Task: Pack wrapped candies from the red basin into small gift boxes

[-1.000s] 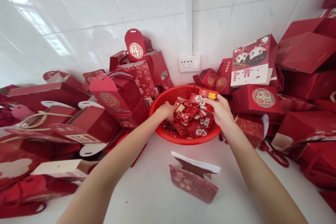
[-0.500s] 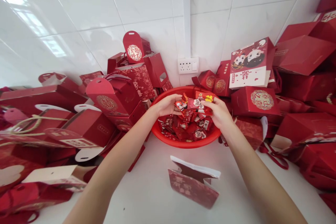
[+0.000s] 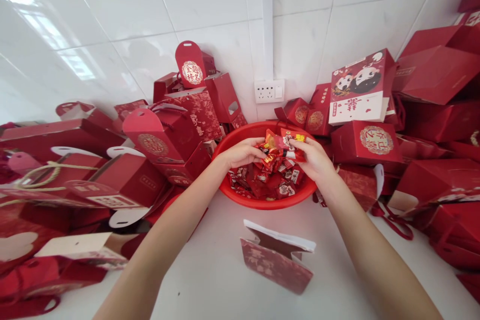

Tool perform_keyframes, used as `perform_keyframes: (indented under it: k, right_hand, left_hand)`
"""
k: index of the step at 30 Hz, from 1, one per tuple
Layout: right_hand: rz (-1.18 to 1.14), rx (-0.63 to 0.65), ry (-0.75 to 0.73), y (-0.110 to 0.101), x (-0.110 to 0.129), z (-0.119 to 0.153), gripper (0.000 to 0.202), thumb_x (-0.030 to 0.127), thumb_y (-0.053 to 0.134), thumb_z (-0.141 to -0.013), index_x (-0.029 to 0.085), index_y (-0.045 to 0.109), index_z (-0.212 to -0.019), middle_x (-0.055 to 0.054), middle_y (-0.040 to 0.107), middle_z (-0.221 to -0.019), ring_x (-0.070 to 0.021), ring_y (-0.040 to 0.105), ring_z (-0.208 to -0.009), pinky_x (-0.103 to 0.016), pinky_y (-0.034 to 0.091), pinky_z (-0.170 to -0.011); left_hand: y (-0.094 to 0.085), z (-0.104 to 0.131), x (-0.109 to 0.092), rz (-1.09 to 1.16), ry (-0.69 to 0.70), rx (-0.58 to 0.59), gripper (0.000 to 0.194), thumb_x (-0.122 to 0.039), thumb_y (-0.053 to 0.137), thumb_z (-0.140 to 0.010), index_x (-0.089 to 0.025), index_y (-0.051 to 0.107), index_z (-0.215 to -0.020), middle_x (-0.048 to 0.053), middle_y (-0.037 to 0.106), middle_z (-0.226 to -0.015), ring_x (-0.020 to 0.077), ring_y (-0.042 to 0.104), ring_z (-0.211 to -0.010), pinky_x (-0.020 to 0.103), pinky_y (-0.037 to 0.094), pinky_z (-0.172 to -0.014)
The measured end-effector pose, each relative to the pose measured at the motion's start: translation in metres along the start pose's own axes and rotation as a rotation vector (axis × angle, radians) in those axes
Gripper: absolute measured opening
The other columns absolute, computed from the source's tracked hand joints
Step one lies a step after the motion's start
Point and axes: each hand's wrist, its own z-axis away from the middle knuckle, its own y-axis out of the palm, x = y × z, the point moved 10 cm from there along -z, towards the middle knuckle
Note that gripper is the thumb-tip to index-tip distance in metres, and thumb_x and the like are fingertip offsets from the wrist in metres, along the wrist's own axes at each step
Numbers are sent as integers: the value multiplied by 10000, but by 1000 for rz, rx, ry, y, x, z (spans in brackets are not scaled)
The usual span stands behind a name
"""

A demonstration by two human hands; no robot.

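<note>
A red plastic basket [image 3: 264, 204] holds many small red wrapped candies [image 3: 287, 188]. Over its left side my left hand [image 3: 245, 153] is closed on a shiny red and gold candy packet [image 3: 269, 159]. My right hand [image 3: 313, 156], at the basket's right side, grips several red packets [image 3: 291, 141], one with yellow print. The two hands are close together, with the packets between them. Nearer to me, an open red patterned paper bag [image 3: 273, 265] with a white inner edge rests on the white table [image 3: 210, 270].
Red gift boxes [image 3: 165, 132] are piled at the left, some with rope handles. More red boxes [image 3: 375, 142] crowd the right side. Behind the basket stands a white tiled wall with a socket [image 3: 269, 91].
My left hand has shifted slightly right, and a shiny red and gold packet now shows at its fingertips. The packets between my hands have turned. The paper bag stays in place.
</note>
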Motion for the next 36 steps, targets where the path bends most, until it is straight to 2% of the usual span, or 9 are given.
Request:
perform_keyframes:
  k: [5,9,14,17,21,24,29,32,36]
  right_hand:
    - [-85,-86,65,-6,-3,0,161,112,754,-624,214,688,-730,20,755,-729,-162,704,-667,-259,578,-595]
    - [-29,-81,19,-2,3,4,152,121,745,-615,207,680,-721,18,737,-682,-171,700,-635,-251,545,-541]
    - [28,-26,-36,5,8,6,209,164,782,-605,194,702,-795,-11,736,-690,-212,729,-675,-314,595,-619]
    - [7,-90,-69,-3,10,5,211,149,777,-603,188,702,-796,-16,744,-705,-215,734,-687,-323,606,-641]
    - [22,-115,-100,-8,11,3,204,177,791,-614,200,691,-791,-7,751,-725,-213,732,-687,-318,600,-617]
    - [41,-107,-94,-8,10,3,228,194,802,-603,196,698,-806,-9,750,-730,-210,728,-684,-315,596,-608]
    - [43,-143,-67,-9,10,6,226,168,795,-579,190,703,-785,-12,756,-717,-226,735,-702,-339,614,-638]
    - [48,-149,-58,-8,10,7,208,155,785,-577,194,697,-762,-7,761,-721,-214,728,-671,-328,613,-615]
    - [55,-150,-54,-8,9,7,193,143,776,-580,199,683,-740,5,749,-693,-195,710,-622,-301,597,-567]
  left_hand:
    - [9,5,-1,-24,-16,109,483,-80,894,-538,-118,753,-998,67,771,-928,180,728,-829,287,581,-799]
    - [9,5,-3,-96,13,106,475,-302,948,-584,-130,777,-992,81,777,-964,186,719,-849,310,572,-811]
    - [-12,-3,-3,-176,115,-78,497,-511,913,-604,-107,777,-859,95,777,-868,183,700,-777,312,544,-809]
    - [-32,-6,-5,-223,172,-245,532,-570,826,-696,-106,757,-949,120,777,-945,232,713,-862,352,550,-840]
    - [-66,8,-20,-650,168,-610,392,-394,704,-838,-139,715,-1135,123,735,-1183,257,677,-1099,340,505,-980]
    - [-77,20,-27,-1062,1,-728,243,-230,644,-805,-161,763,-1006,126,754,-1108,283,683,-1082,329,493,-965]
    - [-73,21,9,-1327,-396,-432,97,-241,770,-596,-179,731,-660,118,732,-742,311,706,-871,331,512,-798]
    - [-60,15,30,-1321,-441,-223,219,-278,850,-474,-198,649,-512,58,659,-573,260,664,-697,306,506,-717]
    - [-43,11,54,-1274,-459,62,253,-300,870,-468,-202,637,-481,21,648,-544,186,581,-566,266,477,-614]
